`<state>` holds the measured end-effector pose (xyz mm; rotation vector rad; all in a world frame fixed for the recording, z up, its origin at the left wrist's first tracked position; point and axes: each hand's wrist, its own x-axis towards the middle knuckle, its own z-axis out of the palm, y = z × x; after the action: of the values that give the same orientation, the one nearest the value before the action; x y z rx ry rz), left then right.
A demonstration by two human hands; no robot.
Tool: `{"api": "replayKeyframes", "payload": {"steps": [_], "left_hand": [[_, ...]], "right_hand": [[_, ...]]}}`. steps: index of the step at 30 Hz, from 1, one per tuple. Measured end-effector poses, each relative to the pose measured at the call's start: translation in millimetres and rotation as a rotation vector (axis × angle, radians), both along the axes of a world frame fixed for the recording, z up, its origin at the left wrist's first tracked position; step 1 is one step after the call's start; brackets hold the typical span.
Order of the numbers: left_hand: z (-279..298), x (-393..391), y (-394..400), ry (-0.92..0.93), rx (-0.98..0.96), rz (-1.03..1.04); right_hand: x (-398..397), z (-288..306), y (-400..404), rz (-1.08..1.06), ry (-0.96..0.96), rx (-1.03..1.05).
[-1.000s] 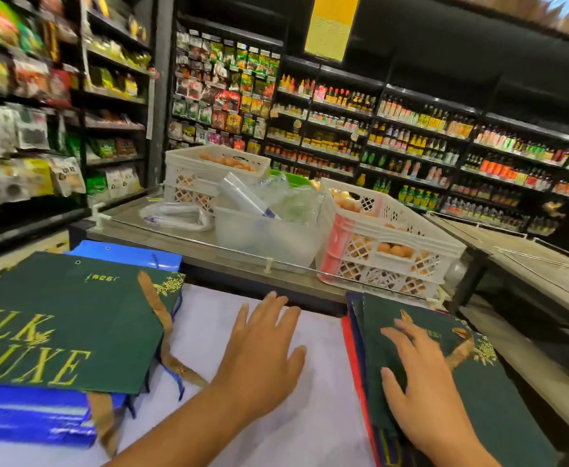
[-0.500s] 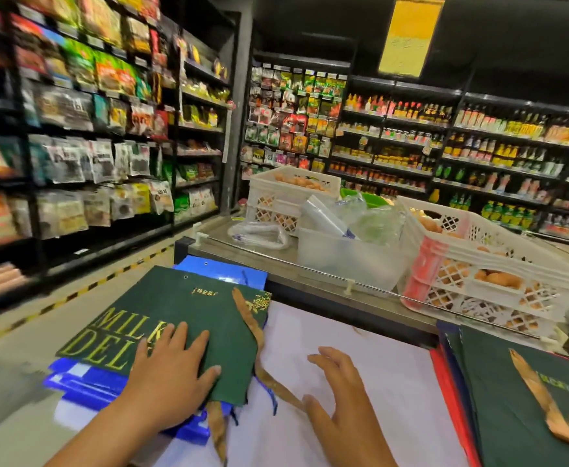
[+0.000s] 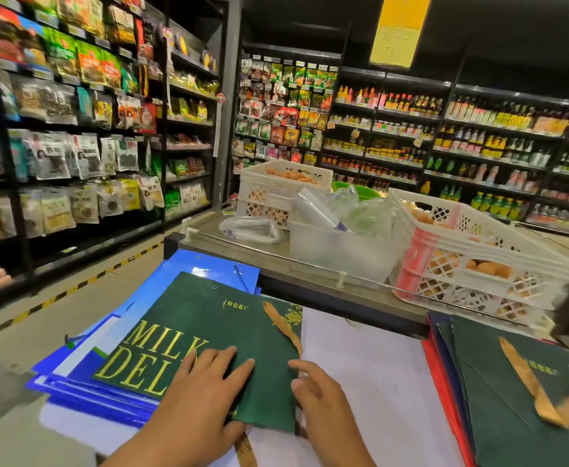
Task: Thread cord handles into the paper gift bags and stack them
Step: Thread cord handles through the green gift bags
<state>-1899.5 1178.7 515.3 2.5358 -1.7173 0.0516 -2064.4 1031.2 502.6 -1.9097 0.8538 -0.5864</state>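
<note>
Slippage is the risk: left hand (image 3: 205, 392) presses flat, fingers straight, on the green gift bag (image 3: 215, 338) topping the blue stack (image 3: 84, 382) at nine o'clock; right hand (image 3: 313, 396), relaxed, touches its edge. A shove could slide the pile off the surface (image 3: 370, 382).

**A grocery shop, seen from a work surface in the aisle**

This is a shop selling food. Tall dark shelving (image 3: 84, 129) on the left is hung with rows of packaged snacks and dried goods, each row edged with small price tags. Across the back, more shelves (image 3: 445, 139) carry ranks of bottles and jars, probably sauces and condiments, though the labels are too blurred to read. A yellow sign (image 3: 399, 28) hangs overhead. White plastic crates (image 3: 472, 251) on a glass-topped display counter (image 3: 276, 261) hold what look like eggs. Yellow-and-black striped tape (image 3: 84, 284) marks the aisle floor.
</note>
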Motion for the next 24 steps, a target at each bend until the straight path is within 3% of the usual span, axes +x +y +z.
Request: {"api": "replayKeyframes", "payload": {"steps": [6, 8, 10, 18, 24], "left_hand": [[-4.6, -21.9, -9.5, -0.002, -0.117, -0.153], [4.9, -29.6, -8.7, 0.075, -0.173, -0.183], [13.3, -32.8, -9.5, 0.179, -0.213, -0.161], [23.4, -6.6, -48.3, 0.284, -0.398, 0.015], [39.8, -4.1, -87.2, 0.426, -0.330, 0.086]], "right_hand": [[-10.8, -0.7, -11.8, -0.101, -0.108, 0.113], [-20.5, 2.9, -20.8, -0.116, -0.117, 0.126], [-34.4, 7.7, -30.6, -0.116, -0.101, 0.147], [-89.3, 21.9, -65.4, -0.056, -0.041, 0.144], [-115.2, 25.6, -72.9, -0.036, -0.074, 0.130]]}}
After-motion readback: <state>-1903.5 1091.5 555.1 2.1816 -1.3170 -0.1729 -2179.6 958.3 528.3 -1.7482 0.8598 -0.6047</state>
